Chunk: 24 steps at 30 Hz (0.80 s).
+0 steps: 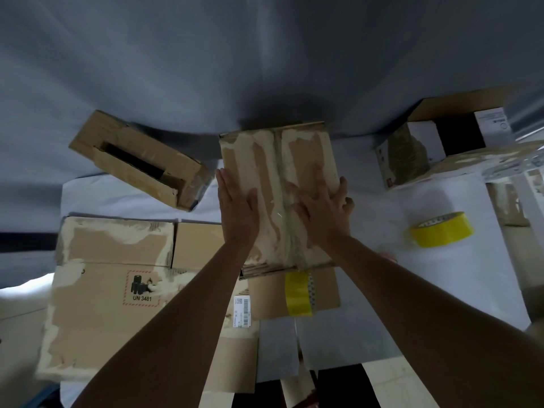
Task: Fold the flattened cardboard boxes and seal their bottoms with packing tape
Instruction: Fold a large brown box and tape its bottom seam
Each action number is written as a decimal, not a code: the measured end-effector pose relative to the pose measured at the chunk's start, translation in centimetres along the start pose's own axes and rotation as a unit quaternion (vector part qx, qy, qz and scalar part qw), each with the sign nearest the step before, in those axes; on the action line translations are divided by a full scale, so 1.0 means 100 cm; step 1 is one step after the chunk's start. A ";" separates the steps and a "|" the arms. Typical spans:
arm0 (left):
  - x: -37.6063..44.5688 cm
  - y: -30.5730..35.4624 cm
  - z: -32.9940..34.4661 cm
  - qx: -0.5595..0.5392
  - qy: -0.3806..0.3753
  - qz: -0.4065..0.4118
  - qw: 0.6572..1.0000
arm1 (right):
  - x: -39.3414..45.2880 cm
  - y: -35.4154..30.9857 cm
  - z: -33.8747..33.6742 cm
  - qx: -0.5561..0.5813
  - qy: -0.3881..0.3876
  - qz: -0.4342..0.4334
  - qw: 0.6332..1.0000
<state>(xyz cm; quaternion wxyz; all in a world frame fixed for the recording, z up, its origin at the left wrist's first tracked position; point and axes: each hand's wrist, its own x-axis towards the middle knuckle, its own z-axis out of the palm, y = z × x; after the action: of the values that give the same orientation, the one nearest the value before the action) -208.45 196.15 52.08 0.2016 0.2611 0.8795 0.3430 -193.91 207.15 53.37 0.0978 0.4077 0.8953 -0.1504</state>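
We have both palms flat on the upturned box (276, 184) mid-counter (412, 290): left hand (238, 207) and right hand (322, 207), fingers straight, neither grip closed on anything, likely pressing flaps shut over the taped seam. Tape roll (441, 232) sits near right, within reach.

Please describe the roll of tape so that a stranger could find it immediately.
Start at the box under both hands, then look right across the white table. The yellow tape roll lies there alone, the only round, bright thing among brown cartons.
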 end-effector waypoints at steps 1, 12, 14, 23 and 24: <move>0.000 0.000 0.000 0.001 -0.002 0.001 1.000 | 0.000 0.000 0.000 0.002 -0.003 0.002 1.000; -0.011 -0.009 0.001 0.328 -0.078 0.224 0.914 | 0.000 0.000 -0.004 0.019 -0.006 0.007 1.000; -0.012 -0.013 0.005 0.350 -0.095 0.264 0.894 | 0.000 0.000 -0.003 0.016 -0.007 0.006 1.000; -0.012 -0.011 0.005 0.349 -0.089 0.284 0.889 | 0.000 0.001 -0.005 0.033 -0.023 0.004 0.999; -0.014 -0.012 0.005 0.354 -0.091 0.294 0.883 | -0.001 0.001 -0.005 0.030 -0.023 0.003 0.999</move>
<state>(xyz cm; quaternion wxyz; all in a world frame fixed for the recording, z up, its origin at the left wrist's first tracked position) -207.46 194.82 51.17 0.0647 0.5913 0.8034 0.0267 -193.81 207.35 53.81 0.1067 0.4095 0.8867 -0.1862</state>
